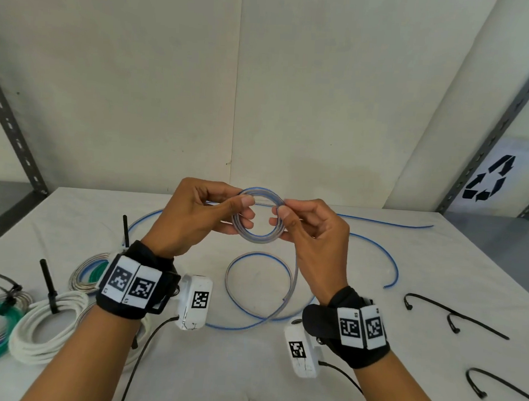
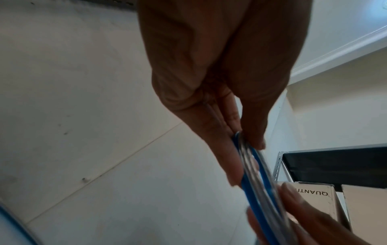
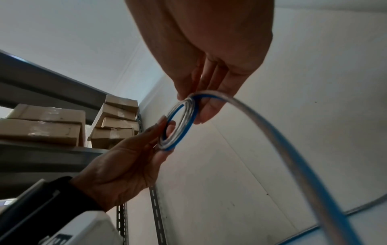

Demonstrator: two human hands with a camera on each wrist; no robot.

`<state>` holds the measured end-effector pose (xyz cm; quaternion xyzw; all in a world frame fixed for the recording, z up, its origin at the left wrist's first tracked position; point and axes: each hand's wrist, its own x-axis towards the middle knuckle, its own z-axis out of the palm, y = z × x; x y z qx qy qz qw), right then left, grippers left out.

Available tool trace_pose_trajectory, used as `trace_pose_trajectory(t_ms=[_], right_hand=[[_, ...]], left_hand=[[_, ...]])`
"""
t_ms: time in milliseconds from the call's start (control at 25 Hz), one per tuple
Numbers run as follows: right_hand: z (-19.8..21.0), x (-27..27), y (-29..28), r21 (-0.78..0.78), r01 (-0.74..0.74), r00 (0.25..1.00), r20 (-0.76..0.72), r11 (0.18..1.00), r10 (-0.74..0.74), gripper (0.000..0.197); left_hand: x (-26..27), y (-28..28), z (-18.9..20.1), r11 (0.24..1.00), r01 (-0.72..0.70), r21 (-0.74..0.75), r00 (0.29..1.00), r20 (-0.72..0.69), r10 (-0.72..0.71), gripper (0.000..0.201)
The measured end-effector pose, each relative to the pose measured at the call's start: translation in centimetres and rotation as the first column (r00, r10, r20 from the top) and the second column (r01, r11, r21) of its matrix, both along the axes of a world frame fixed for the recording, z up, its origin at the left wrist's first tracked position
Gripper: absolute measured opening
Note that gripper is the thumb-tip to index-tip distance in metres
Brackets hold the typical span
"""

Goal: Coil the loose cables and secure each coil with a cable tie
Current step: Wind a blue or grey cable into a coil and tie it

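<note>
Head view: white table [image 1: 247,383] against a pale panel wall [image 1: 202,74], grey slotted shelf posts [image 1: 487,141] at both sides, recycling sign [image 1: 488,178] on the right. Both hands raised over the table middle, each pinching a small coil [image 1: 256,236] of blue-and-clear cable: left hand [image 1: 195,215] on its left side, right hand [image 1: 310,230] on its right side. Loose rest of the cable [image 1: 258,289] loops on the table below and trails to the far right. Tied cable bundles [image 1: 48,324] lie at left, loose black cable ties [image 1: 453,314] at right.

Left wrist view: left hand [image 2: 209,82] thumb and fingers clamp the coil [image 2: 255,174]; pale wall behind, cardboard box [image 2: 314,203] on a shelf.

Right wrist view: right hand [image 3: 209,49] fingertips pinch the coil [image 3: 178,122] top, left hand [image 3: 125,165] holds its lower edge; cable tail arcs down right. Shelf [image 3: 41,149] with cardboard boxes [image 3: 41,126] at left.
</note>
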<state>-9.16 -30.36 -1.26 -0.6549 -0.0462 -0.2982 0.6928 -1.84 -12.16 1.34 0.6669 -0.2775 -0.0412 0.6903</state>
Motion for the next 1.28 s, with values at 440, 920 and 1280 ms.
trace_pose_trajectory(t_ms=[440, 920, 1280], right_hand=[[-0.6, 0.5, 1.0, 0.229, 0.079, 0.995, 0.042, 0.970, -0.091, 0.019], [-1.6, 0.9, -1.8, -0.401, -0.019, 1.000, -0.009, 0.916, 0.017, 0.012], [-0.6, 0.5, -2.1, -0.100, -0.034, 0.997, -0.068, 0.994, 0.027, 0.008]], left_hand=[[-1.4, -3.3, -1.0, 0.954, -0.066, -0.294, 0.977, -0.214, 0.002, 0.025], [-0.6, -3.0, -2.0, 0.938, 0.218, 0.269, 0.963, -0.216, -0.162, 0.056], [0.1, -2.3, -0.6, 0.980, 0.178, -0.088, 0.919, -0.342, -0.197, 0.049]])
